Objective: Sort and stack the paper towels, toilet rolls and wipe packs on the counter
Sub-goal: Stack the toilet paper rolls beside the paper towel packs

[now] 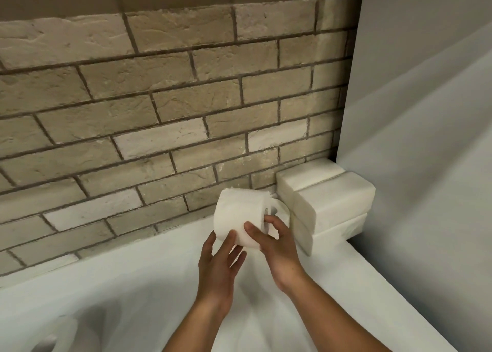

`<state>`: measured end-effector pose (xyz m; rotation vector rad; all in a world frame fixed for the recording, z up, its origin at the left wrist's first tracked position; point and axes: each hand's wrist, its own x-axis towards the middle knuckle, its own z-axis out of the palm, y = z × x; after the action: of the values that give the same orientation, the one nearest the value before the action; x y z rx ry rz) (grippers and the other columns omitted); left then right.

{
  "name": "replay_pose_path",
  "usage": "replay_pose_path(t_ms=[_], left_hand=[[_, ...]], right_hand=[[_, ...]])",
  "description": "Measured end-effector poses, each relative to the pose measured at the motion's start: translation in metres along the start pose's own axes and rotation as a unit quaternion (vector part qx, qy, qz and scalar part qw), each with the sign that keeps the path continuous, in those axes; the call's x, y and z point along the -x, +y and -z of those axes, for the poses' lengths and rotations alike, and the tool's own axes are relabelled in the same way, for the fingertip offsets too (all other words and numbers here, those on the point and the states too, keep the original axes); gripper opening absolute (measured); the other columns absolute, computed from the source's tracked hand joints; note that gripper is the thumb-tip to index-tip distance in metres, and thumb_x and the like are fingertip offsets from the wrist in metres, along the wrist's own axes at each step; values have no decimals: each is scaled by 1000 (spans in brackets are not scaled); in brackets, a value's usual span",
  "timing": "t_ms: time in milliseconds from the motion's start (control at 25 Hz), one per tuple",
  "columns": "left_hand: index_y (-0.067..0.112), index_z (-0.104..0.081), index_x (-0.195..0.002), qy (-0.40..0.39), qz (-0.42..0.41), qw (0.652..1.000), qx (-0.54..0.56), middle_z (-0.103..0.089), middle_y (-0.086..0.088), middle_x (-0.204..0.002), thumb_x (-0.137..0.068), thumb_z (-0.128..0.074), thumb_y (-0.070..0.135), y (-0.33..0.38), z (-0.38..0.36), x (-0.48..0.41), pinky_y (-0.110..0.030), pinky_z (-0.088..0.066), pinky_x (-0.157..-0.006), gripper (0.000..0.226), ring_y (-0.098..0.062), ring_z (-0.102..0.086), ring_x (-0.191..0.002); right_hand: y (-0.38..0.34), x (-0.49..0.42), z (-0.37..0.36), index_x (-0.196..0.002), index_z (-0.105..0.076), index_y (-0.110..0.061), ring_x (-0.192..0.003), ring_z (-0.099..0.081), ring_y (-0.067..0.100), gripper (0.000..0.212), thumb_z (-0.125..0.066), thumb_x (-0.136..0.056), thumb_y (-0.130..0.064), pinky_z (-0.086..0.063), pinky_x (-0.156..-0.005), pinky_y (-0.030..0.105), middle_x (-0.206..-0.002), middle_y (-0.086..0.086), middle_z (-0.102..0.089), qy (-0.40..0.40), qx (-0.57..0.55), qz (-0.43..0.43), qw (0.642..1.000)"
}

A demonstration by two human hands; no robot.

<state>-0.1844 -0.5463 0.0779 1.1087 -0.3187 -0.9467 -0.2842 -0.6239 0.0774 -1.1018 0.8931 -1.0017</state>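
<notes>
A white toilet roll [238, 213] is held on its side just above the white counter [149, 293], near the brick wall. My right hand [277, 248] grips its right end, thumb on the roll's side and a finger at the core hole. My left hand [219, 266] supports it from below with fairly straight fingers against the paper. Right of the roll, white paper towel packs [327, 202] are stacked in the corner, two layers high. Another white roll [279, 210] shows partly behind the held one, against the packs.
A blurred white roll [56, 338] lies at the bottom left of the counter. The brick wall [159, 112] runs along the back. A white side panel [426, 138] closes the right side, and the counter's right edge [394, 293] slants toward me.
</notes>
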Motion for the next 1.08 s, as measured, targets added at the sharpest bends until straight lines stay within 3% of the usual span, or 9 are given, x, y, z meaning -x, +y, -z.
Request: replay_pose_path(t_ms=[80,200,280,400,600,800,880,1000,1080], left_hand=[[25,-55,-135,2,3,999,-40,-74,-8,-116,-83,-79,17,0,18,-5,-46,-53,-98,58,-29,-71,-108],[27,-60,-130,18,-15,995,-100,-75,-4,-114,-82,-78,19,10,51,-8,-44,-55,-91,52,-27,-71,-108],[27,-62,-128,43,-38,988,-141,-73,-4,-116,-82,-78,21,21,74,-7,-47,-55,-92,49,-26,-70,-107],[27,-65,-122,78,-76,974,-197,-72,-5,-113,-94,-66,14,34,107,-7,-50,-53,-94,31,-27,-70,-104],[33,-69,-108,94,-94,945,-298,-71,0,-113,-94,-67,11,45,155,0,-40,-54,-86,26,-24,-68,-104],[35,-69,-105,110,-89,917,-374,-69,9,-116,-93,-70,16,48,182,12,-46,-54,-93,23,-17,-68,-101],[34,-69,-105,113,-98,907,-394,-69,9,-116,-93,-70,16,48,186,14,-39,-54,-89,22,-15,-67,-100],[27,-69,-103,122,-129,888,-425,-69,8,-112,-92,-70,12,50,187,18,-11,-51,-72,19,-8,-65,-97],[28,-69,-99,130,-149,875,-441,-71,6,-108,-92,-70,9,54,188,21,-3,-47,-66,20,-4,-65,-95]], right_hand=[[-6,-19,5,-98,-70,-25,-113,-65,18,49,-90,-60,-47,-52,-101,40,-118,-3,-67,23,85,40,995],[-18,-56,14,-105,-72,-15,-127,-54,23,45,-94,-69,-29,-44,-107,34,-134,6,-57,3,229,123,966],[-25,-81,17,-121,-71,-15,-142,-42,27,54,-91,-73,-30,-34,-117,35,-152,11,-42,7,358,131,924],[-28,-111,14,-138,-61,-26,-146,-32,38,62,-81,-81,-39,-28,-122,42,-164,10,-25,-11,508,121,853],[-15,-140,26,-145,-54,-27,-143,-30,39,61,-74,-89,-41,-30,-121,45,-163,10,-22,-53,629,147,761],[-23,-148,33,-151,-45,-31,-147,-28,34,62,-68,-95,-41,-36,-117,47,-163,10,-24,-89,659,150,732],[-26,-147,32,-153,-43,-31,-147,-28,31,62,-66,-95,-41,-39,-114,46,-159,9,-32,-85,689,169,699],[-28,-142,28,-149,-45,-30,-139,-37,30,61,-67,-93,-44,-43,-107,49,-148,6,-48,-64,742,216,632],[-27,-134,24,-144,-48,-29,-136,-39,32,59,-69,-90,-44,-43,-104,51,-145,6,-50,-51,752,225,617]])
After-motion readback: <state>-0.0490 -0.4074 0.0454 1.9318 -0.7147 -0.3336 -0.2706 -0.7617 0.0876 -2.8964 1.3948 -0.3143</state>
